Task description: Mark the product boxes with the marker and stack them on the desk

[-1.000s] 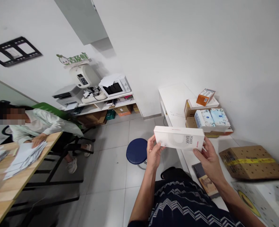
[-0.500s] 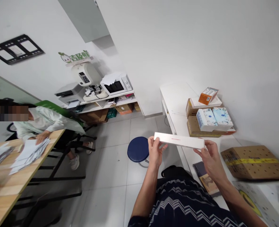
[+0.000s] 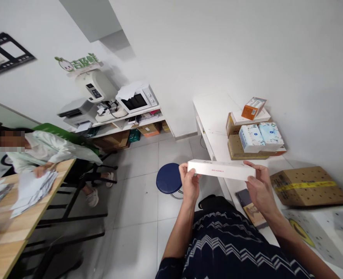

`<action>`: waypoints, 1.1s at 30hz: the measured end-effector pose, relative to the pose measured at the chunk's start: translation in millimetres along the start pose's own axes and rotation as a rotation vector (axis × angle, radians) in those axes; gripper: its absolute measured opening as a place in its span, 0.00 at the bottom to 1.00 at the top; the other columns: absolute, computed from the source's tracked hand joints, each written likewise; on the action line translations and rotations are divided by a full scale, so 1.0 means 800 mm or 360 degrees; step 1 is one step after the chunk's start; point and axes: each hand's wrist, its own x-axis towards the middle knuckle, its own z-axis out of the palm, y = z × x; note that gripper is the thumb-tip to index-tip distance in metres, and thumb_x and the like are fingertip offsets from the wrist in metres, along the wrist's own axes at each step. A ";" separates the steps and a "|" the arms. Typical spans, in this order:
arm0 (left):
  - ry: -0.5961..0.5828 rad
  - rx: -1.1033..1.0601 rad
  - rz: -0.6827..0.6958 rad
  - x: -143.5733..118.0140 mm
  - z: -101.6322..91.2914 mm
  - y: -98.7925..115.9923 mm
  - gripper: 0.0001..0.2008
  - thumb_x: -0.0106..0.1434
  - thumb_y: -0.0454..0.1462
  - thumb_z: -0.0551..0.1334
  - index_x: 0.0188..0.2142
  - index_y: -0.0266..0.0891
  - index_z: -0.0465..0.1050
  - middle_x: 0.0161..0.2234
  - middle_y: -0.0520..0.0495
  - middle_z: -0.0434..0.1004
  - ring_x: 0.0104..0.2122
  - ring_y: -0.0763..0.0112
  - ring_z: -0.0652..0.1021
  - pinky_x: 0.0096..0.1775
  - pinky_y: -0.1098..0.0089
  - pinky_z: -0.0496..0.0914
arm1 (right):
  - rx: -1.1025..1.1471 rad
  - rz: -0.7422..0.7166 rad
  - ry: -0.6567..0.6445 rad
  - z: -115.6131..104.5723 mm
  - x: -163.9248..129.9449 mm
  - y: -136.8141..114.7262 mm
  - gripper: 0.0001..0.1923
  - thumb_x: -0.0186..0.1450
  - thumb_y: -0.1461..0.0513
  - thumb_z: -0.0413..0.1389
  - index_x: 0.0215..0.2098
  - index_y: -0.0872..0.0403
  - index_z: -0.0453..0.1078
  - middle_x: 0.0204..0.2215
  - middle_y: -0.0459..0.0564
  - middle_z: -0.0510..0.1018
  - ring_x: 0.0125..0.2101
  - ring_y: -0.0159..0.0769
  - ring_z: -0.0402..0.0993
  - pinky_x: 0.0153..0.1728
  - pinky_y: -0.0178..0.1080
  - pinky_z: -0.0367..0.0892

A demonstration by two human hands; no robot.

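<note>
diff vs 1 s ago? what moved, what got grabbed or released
The white box was tipped: a second ago its printed broad face faced the camera, now only a narrow side shows. The left hand and right hand stay on its ends; nothing grabbed or released. The blue stool and taped carton stayed put.
</note>
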 end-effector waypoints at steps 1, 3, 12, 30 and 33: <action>-0.0012 -0.0017 0.0007 0.000 0.001 0.000 0.21 0.47 0.43 0.72 0.36 0.46 0.64 0.35 0.54 0.71 0.33 0.72 0.75 0.30 0.74 0.67 | 0.0009 -0.0015 -0.0006 -0.001 0.000 0.001 0.17 0.55 0.61 0.62 0.41 0.44 0.63 0.58 0.46 0.69 0.57 0.44 0.67 0.57 0.52 0.62; -0.0037 -0.0057 0.0009 0.000 0.002 0.002 0.22 0.46 0.43 0.73 0.36 0.46 0.64 0.36 0.54 0.73 0.33 0.71 0.75 0.30 0.74 0.68 | 0.0003 -0.0058 -0.0039 -0.002 -0.001 0.000 0.17 0.56 0.60 0.63 0.41 0.44 0.63 0.59 0.45 0.68 0.57 0.44 0.67 0.56 0.51 0.63; 0.0062 -0.0001 -0.0228 0.002 0.003 0.015 0.22 0.48 0.45 0.73 0.28 0.42 0.59 0.25 0.58 0.65 0.23 0.76 0.68 0.25 0.76 0.61 | -0.0273 -0.0664 -0.0353 -0.007 -0.005 -0.023 0.24 0.51 0.54 0.70 0.39 0.44 0.64 0.64 0.49 0.62 0.64 0.54 0.60 0.60 0.57 0.60; -0.0126 0.0325 0.0063 0.013 -0.011 0.000 0.25 0.45 0.38 0.76 0.29 0.42 0.57 0.29 0.56 0.71 0.29 0.73 0.72 0.32 0.74 0.64 | -0.0353 -0.0064 -0.0062 -0.014 0.006 -0.002 0.22 0.56 0.52 0.69 0.40 0.46 0.63 0.38 0.46 0.80 0.38 0.40 0.77 0.36 0.40 0.72; -0.0159 0.0489 0.0072 0.014 -0.014 -0.004 0.27 0.47 0.41 0.77 0.30 0.43 0.56 0.25 0.59 0.68 0.26 0.76 0.70 0.30 0.75 0.63 | -0.0348 -0.0079 -0.0064 -0.015 0.007 -0.005 0.22 0.55 0.52 0.69 0.40 0.45 0.62 0.41 0.47 0.80 0.39 0.41 0.78 0.37 0.41 0.73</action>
